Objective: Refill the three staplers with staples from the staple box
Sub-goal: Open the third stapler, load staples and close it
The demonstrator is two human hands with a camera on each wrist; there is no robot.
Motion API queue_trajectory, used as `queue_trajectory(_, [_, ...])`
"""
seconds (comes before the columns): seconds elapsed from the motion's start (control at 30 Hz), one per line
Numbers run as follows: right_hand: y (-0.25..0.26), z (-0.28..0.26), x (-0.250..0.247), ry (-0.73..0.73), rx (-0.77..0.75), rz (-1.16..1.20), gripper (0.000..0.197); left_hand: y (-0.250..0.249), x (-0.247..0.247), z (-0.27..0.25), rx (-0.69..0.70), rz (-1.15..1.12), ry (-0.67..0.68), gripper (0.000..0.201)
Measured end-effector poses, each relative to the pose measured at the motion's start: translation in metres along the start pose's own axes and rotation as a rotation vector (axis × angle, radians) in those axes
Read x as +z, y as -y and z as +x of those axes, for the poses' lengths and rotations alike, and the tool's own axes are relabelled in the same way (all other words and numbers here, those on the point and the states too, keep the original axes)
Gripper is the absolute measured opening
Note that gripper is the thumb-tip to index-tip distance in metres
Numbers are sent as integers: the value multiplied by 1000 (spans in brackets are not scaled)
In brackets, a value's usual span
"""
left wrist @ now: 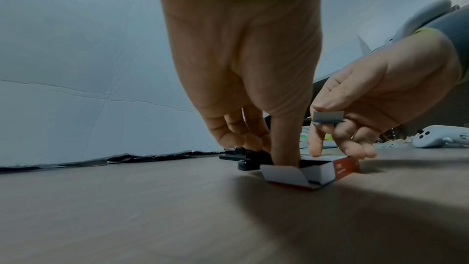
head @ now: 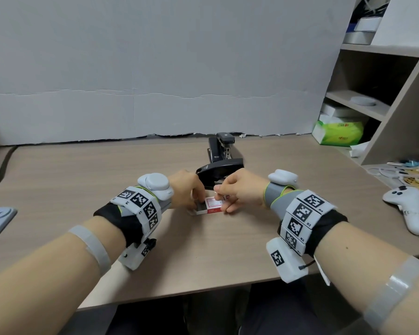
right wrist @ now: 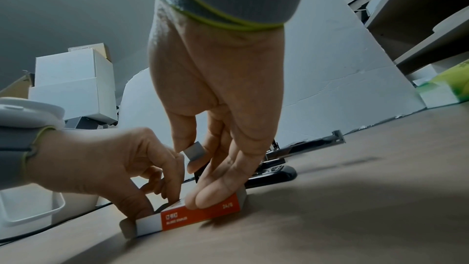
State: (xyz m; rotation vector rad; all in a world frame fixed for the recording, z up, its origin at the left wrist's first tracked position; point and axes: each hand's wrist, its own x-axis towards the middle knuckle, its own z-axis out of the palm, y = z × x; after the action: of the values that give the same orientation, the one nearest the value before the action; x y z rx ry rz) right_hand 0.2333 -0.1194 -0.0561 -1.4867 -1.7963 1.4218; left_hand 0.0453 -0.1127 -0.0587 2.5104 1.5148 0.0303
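The staple box (head: 209,206), red and white with its end flap open, lies flat on the desk (head: 82,180) at the centre of the head view, just in front of the black staplers (head: 219,163). The right hand (head: 242,189) pinches a short grey strip of staples (left wrist: 328,117) between thumb and forefinger, lifted clear above the box, while its lower fingers (right wrist: 215,194) press on the box's red side. The left hand (head: 188,189) stands at the open end, its fingers curled down at the mouth of the box (left wrist: 286,160); whether they clamp the cardboard or only steady it I cannot tell.

To do this step well, I judge the strip should be kept level and held lightly by its sides, since such strips snap easily, then carried to the nearest stapler, which appears open with its metal magazine channel (right wrist: 304,150) showing in the right wrist view, and laid in legs down.

Only two or three dark stapler bodies can be made out, overlapping, and the hands cover the nearest one's front. The inside of the box is hidden, so how many staples are left is unknown. A white controller (head: 411,209) lies at the right edge, and a green tissue pack (head: 338,132) sits by the shelf (head: 384,131).
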Motion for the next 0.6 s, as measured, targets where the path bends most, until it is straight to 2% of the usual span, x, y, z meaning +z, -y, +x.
queue_trajectory(0.6, [-2, 2, -1, 15, 6, -14, 24, -6, -7, -1, 42, 45, 77, 10])
